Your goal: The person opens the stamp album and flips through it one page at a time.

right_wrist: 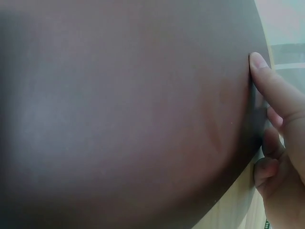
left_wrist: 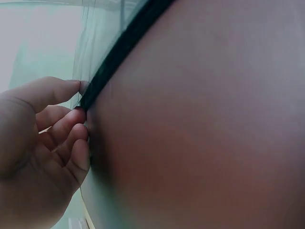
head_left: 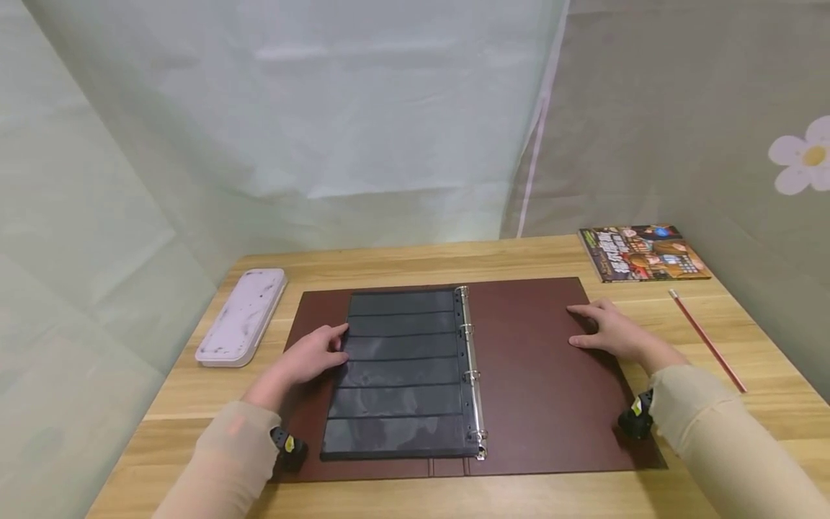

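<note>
An album binder lies spread open, its dark red cover (head_left: 525, 375) flat on the table. Black pocket pages (head_left: 398, 375) with several horizontal strips sit on the metal rings (head_left: 471, 375) left of the middle. My left hand (head_left: 315, 353) pinches the left edge of the pages, thumb and fingertips just over it. In the left wrist view, curled fingers (left_wrist: 71, 131) meet the dark page edge (left_wrist: 126, 43) beside clear film. On the right half, my right hand (head_left: 612, 331) rests its thumb and forefinger, spread apart, on the cover near the outer edge.
To the left is a whitish, smudged pencil case (head_left: 243, 317). A colourful book (head_left: 642, 252) lies at the back right, and a red pencil (head_left: 707, 339) sits right of the binder. Fabric curtains (head_left: 389, 122) hang behind the wooden table (head_left: 389, 263).
</note>
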